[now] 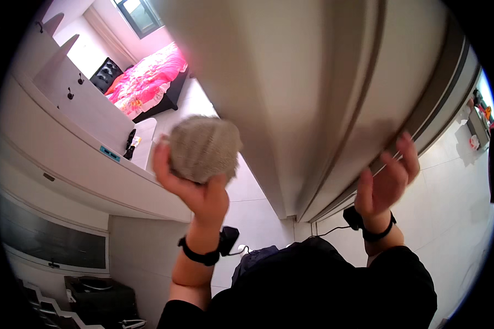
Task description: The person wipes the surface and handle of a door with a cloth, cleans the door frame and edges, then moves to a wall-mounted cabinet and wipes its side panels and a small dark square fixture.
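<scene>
A bunched grey-beige cloth [205,149] with a fuzzy surface rests in my left hand [195,191], fingers and thumb around its lower side. It is raised near the edge of a pale door or panel [280,103]. My right hand [385,185] holds nothing. Its fingers are apart beside the dark edge strip of the door frame [430,96]; whether they touch it, I cannot tell. Both wrists wear black straps with small boxes and cables.
On the left stands a pale cabinet side [86,156] with black hooks [80,79]. A bed with a pink cover [146,84] is in the room beyond. Lower left is a black case [103,298] beside a stepped white rack [53,308]. Pale tiled floor [453,205] extends right.
</scene>
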Demonstrator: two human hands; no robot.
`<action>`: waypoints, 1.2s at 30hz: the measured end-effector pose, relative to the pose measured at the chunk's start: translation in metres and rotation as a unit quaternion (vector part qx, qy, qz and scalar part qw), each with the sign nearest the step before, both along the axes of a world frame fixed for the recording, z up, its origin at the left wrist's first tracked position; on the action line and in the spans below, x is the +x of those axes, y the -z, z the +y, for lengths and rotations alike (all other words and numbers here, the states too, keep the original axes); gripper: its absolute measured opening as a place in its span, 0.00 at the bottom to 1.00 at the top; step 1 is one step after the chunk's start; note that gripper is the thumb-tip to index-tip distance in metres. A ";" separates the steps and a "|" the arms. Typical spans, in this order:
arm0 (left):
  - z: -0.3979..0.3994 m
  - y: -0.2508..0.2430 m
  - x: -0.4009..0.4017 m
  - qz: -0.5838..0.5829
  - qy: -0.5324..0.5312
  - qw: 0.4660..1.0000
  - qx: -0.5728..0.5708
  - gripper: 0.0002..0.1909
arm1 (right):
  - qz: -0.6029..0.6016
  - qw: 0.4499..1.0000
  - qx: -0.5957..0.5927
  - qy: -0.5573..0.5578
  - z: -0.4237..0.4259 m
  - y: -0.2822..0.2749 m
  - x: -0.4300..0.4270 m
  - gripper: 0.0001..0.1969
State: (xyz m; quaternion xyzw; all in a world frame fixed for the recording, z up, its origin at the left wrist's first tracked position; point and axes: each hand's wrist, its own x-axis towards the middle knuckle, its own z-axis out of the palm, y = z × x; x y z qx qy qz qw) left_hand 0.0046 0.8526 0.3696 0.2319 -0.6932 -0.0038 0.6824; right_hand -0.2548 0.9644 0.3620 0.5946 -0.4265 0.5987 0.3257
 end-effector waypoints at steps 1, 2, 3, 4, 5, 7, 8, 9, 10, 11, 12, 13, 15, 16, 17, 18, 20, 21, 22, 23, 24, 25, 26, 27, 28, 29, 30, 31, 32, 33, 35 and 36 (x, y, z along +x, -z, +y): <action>-0.002 -0.020 -0.009 0.011 0.000 0.999 -0.045 0.41 | -0.044 0.997 -0.048 0.048 -0.010 0.001 -0.002 0.20; -0.006 -0.040 -0.020 0.022 -0.001 0.996 -0.091 0.40 | -0.049 0.997 -0.048 0.045 -0.015 0.006 -0.002 0.20; -0.012 -0.058 -0.036 0.009 -0.010 0.989 -0.144 0.37 | -0.020 0.992 -0.053 0.111 -0.020 0.014 -0.003 0.23; -0.011 -0.076 -0.048 -0.053 -0.057 0.980 -0.181 0.36 | 0.009 0.983 -0.058 0.172 -0.026 0.022 -0.004 0.26; -0.006 -0.095 -0.059 -0.109 -0.102 0.963 -0.224 0.35 | 0.020 0.978 -0.063 0.197 -0.033 0.030 -0.006 0.27; -0.010 -0.105 -0.076 -0.165 -0.153 0.932 -0.283 0.32 | 0.026 0.976 -0.030 0.214 -0.036 0.035 0.000 0.27; -0.012 -0.109 -0.084 -0.191 -0.177 0.913 -0.314 0.31 | 0.040 0.971 0.003 0.236 -0.038 0.037 0.002 0.27; -0.010 -0.106 -0.090 -0.189 -0.204 0.910 -0.308 0.31 | 0.019 0.976 0.009 0.215 -0.036 0.038 0.003 0.25; -0.010 -0.103 -0.095 -0.187 -0.227 0.907 -0.303 0.30 | 0.012 0.977 0.010 0.212 -0.036 0.038 0.004 0.25; -0.009 -0.097 -0.097 -0.194 -0.227 0.905 -0.304 0.30 | 0.018 0.978 0.011 0.206 -0.036 0.037 0.004 0.25; -0.004 -0.089 -0.097 -0.216 -0.229 0.910 -0.270 0.29 | 0.025 0.979 0.013 0.201 -0.037 0.039 0.004 0.25; 0.001 -0.081 -0.097 -0.237 -0.235 0.913 -0.235 0.28 | 0.029 0.980 0.007 0.197 -0.038 0.040 0.004 0.25; 0.003 -0.057 -0.105 -0.248 -0.250 0.905 -0.239 0.27 | 0.030 0.981 0.010 0.189 -0.038 0.041 0.002 0.25; 0.004 -0.045 -0.110 -0.255 -0.261 0.897 -0.248 0.25 | 0.031 0.982 0.009 0.187 -0.038 0.041 0.001 0.24; 0.005 -0.033 -0.112 -0.255 -0.264 0.897 -0.246 0.25 | 0.033 0.982 0.010 0.185 -0.039 0.041 0.001 0.24; 0.006 -0.020 -0.113 -0.250 -0.256 0.903 -0.238 0.24 | 0.031 0.982 0.005 0.185 -0.039 0.041 0.002 0.24; 0.006 0.009 -0.110 -0.244 -0.251 0.908 -0.229 0.23 | 0.032 0.982 0.000 0.184 -0.042 0.041 0.005 0.24; 0.007 0.026 -0.107 -0.265 -0.257 0.900 -0.231 0.21 | 0.030 0.982 -0.009 0.184 -0.043 0.041 0.007 0.23; 0.009 0.042 -0.103 -0.285 -0.264 0.892 -0.230 0.20 | 0.031 0.982 -0.017 0.183 -0.042 0.041 0.008 0.22; 0.012 0.055 -0.100 -0.283 -0.268 0.893 -0.226 0.20 | 0.035 0.983 -0.016 0.180 -0.041 0.040 0.007 0.22; 0.016 0.068 -0.097 -0.326 -0.267 0.880 -0.220 0.18 | 0.036 0.983 -0.019 0.178 -0.041 0.040 0.007 0.21; 0.018 0.080 -0.093 -0.370 -0.265 0.865 -0.213 0.16 | 0.036 0.983 -0.022 0.178 -0.041 0.039 0.007 0.20; 0.018 0.092 -0.089 -0.368 -0.266 0.865 -0.212 0.16 | 0.039 0.983 -0.022 0.177 -0.040 0.039 0.006 0.20; 0.017 0.103 -0.083 -0.428 -0.249 0.841 -0.220 0.16 | 0.041 0.983 -0.009 0.180 -0.038 0.039 0.005 0.19; 0.016 0.115 -0.077 -0.488 -0.232 0.810 -0.227 0.15 | 0.040 0.983 0.003 0.182 -0.037 0.039 0.003 0.18; 0.013 0.133 -0.070 -0.491 -0.235 0.808 -0.226 0.15 | 0.037 0.983 0.003 0.178 -0.036 0.039 0.002 0.18; 0.008 0.150 -0.061 -0.506 -0.205 0.798 -0.253 0.15 | 0.045 0.983 0.000 0.175 -0.036 0.038 0.000 0.18; 0.006 0.159 -0.051 -0.524 -0.170 0.786 -0.280 0.16 | 0.049 0.983 0.001 0.176 -0.038 0.039 0.000 0.18; 0.008 0.158 -0.043 -0.534 -0.159 0.782 -0.281 0.16 | 0.037 0.983 0.008 0.181 -0.036 0.037 0.001 0.18; 0.008 0.155 -0.035 -0.525 -0.149 0.802 -0.243 0.17 | 0.061 0.983 0.002 0.173 -0.035 0.032 0.000 0.18; 0.006 0.139 -0.024 -0.503 -0.127 0.840 -0.157 0.17 | 0.086 0.984 -0.010 0.156 -0.034 0.030 -0.001 0.17; 0.000 0.123 -0.020 -0.435 -0.138 0.873 -0.173 0.16 | 0.078 0.984 -0.002 0.160 -0.035 0.030 0.000 0.17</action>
